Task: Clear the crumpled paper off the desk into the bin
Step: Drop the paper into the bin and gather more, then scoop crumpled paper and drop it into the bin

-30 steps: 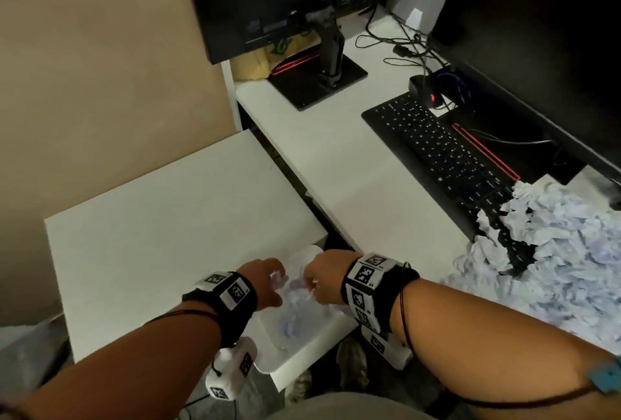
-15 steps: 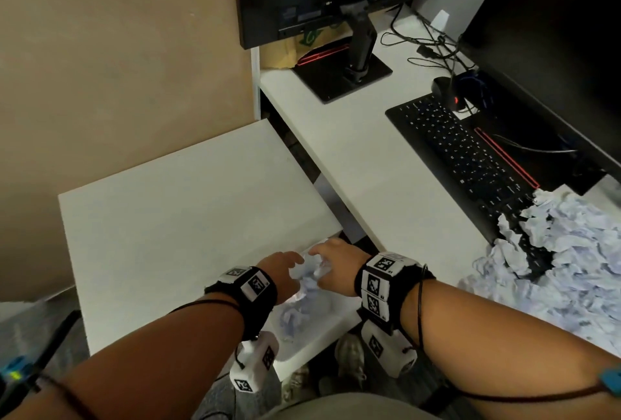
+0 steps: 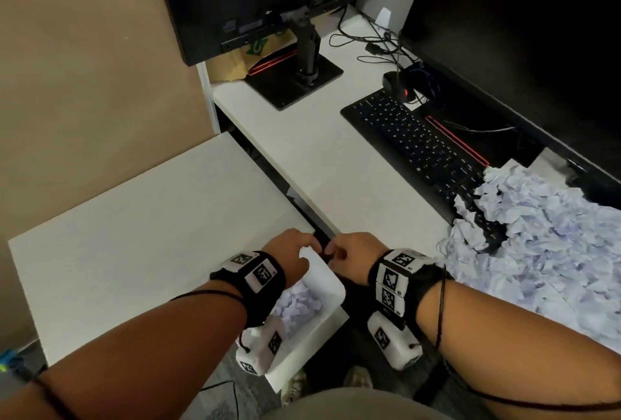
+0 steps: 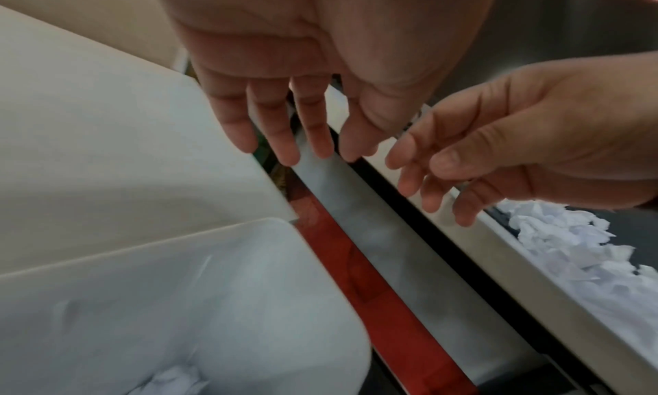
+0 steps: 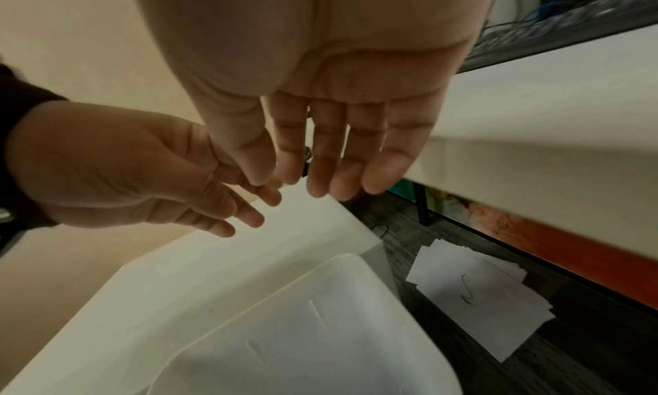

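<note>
A white bin [image 3: 332, 285] stands on the floor between the side cabinet and the desk, with crumpled paper [image 3: 297, 305] lying in it. Both my hands hover just above its far rim. My left hand [image 3: 289, 249] is empty; in the left wrist view its fingers [image 4: 290, 143] hang straight and relaxed. My right hand [image 3: 346, 250] is also empty, its fingers [image 5: 329, 173] held straight over the bin [image 5: 320, 330]. A large pile of crumpled paper [image 3: 544, 238] covers the right of the desk and the keyboard's near end.
A black keyboard [image 3: 415, 144], two dark monitors, a monitor stand [image 3: 297, 81] and cables sit on the white desk [image 3: 302, 157]. The white side cabinet top [image 3: 151, 234] lies left of the bin. Flat sheets [image 5: 477, 297] lie on the floor under the desk.
The crumpled paper both hands held over the bin is gone from them. The hands have opened, drawn slightly apart and risen towards the bin's far rim.
</note>
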Demonstrator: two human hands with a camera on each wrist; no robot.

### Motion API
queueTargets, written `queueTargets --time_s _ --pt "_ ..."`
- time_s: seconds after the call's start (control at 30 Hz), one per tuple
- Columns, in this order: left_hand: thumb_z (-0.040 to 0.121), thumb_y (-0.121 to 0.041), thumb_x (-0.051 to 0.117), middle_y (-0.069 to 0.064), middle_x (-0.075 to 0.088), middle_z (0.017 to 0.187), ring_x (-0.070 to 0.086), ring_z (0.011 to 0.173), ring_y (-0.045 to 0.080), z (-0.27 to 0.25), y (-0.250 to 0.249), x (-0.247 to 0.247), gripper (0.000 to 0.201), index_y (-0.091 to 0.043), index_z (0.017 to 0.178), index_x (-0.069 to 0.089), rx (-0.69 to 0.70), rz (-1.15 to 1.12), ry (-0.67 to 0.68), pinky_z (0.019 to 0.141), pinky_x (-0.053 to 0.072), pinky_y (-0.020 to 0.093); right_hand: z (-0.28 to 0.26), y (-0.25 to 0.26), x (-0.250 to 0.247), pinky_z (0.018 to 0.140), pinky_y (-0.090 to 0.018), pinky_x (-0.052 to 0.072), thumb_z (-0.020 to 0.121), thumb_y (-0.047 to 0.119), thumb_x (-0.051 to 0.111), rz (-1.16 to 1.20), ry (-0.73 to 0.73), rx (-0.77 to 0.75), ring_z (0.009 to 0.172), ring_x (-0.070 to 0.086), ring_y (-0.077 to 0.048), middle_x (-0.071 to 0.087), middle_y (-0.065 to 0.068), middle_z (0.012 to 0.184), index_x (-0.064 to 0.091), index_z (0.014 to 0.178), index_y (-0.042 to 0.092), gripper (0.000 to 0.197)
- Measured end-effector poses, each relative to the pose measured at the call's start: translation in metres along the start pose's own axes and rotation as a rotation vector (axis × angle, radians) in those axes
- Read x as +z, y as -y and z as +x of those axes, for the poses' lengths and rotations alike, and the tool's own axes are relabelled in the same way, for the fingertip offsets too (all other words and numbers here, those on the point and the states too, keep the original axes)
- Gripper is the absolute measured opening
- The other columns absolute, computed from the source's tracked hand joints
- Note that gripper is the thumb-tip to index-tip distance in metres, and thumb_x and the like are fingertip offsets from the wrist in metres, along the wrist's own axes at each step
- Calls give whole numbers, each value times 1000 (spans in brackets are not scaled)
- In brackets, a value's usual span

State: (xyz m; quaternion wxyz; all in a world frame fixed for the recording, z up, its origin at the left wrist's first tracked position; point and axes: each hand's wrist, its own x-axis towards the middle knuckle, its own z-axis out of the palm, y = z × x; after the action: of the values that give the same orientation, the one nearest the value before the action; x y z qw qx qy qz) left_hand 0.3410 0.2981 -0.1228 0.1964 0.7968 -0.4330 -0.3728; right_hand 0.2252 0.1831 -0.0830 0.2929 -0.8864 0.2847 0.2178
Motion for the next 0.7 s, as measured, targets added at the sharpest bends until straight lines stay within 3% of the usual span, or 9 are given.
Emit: queueTargets --time_s 0.1,0.2,0.27,0.4,0.5,0.6,0.7 --pt "82 -1 50 3 56 115 54 106 19 10 -39 4 36 -17 110 66 157 15 16 85 36 17 -22 -26 -21 78 -13 34 87 25 62 77 -125 61 97 59 -12 66 2 105 65 112 20 26" --pt "82 -13 56 -2 54 110 55 102 16 17 -70 19 28 -26 105 65 252 65 49 84 37 17 -50 -52 -48 74 -16 36 84 24 66 140 -245 114 82 54 -8 60 8 86 67 105 25 21" --pt "82 -22 60 -5 52 114 54 104 13 20 -89 33 28 -27 109 62 289 111 105 88 39 19 -68 -73 -64 75 -21 42 84 25 65 127 -304 179 81 55 -9 58 10 84 67 104 27 19" --pt "80 -32 66 -3 49 123 50 113 14 21 -115 56 42 -24 120 55 335 237 197 97 37 23 -91 -109 -75 79 -23 43 86 24 58 -132 -221 309 98 55 -11 59 8 105 63 113 35 29" --pt "75 -43 71 -4 49 124 50 115 15 23 -126 70 53 -25 121 52 295 278 232 100 40 29 -98 -124 -66 86 -26 42 88 32 56 -181 -128 340 113 52 -17 53 3 124 56 125 35 37" --pt "68 -58 71 -7 53 120 53 110 14 22 -140 81 62 -26 118 53 243 325 236 95 43 29 -99 -130 -52 95 -33 43 85 42 62 -172 -92 290 119 50 -21 48 -1 129 48 133 34 51" --pt "70 -61 68 -6 57 117 55 108 15 23 -150 92 59 -24 114 56 206 344 245 91 44 29 -95 -131 -35 91 -33 44 85 39 61 -155 -99 255 117 50 -24 47 -3 126 49 132 33 49"
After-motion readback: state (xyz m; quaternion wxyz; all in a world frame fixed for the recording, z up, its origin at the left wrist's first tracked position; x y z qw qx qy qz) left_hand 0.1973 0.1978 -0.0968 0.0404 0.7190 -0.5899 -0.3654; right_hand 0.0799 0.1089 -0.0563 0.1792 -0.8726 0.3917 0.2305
